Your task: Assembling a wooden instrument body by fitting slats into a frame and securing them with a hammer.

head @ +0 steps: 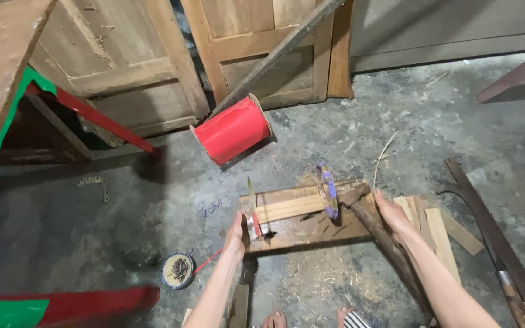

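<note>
Bare toes [277, 318] show at the bottom edge, on a concrete floor [123, 218] littered with shavings. Just ahead of them sits a low wooden stool [302, 228] that serves as a counter. The left hand [236, 235] presses flat against its near-left end with the fingers straight, so that grip is open and holds nothing. A knife [251, 206] stands upright in the wood, touching that hand's far side. The right hand [393, 215] rests on the right end, beside a rough dark stick [384, 240]; I cannot tell whether its fingers close on anything.

Between the two hands lies a pale wooden slat [290, 208]. It looks thin, light and stiff, likely to split along the grain and to leave splinters, so I judge it best pinched by its long edges near the middle. A purple-wrapped tool [328, 189] leans across the slat's right end.

Beyond the left hand stands a red spool [233, 129]; left of it, a tin of nails [178, 270]. Right of the right hand lie more slats [439, 234] and a saw [493, 234].
</note>
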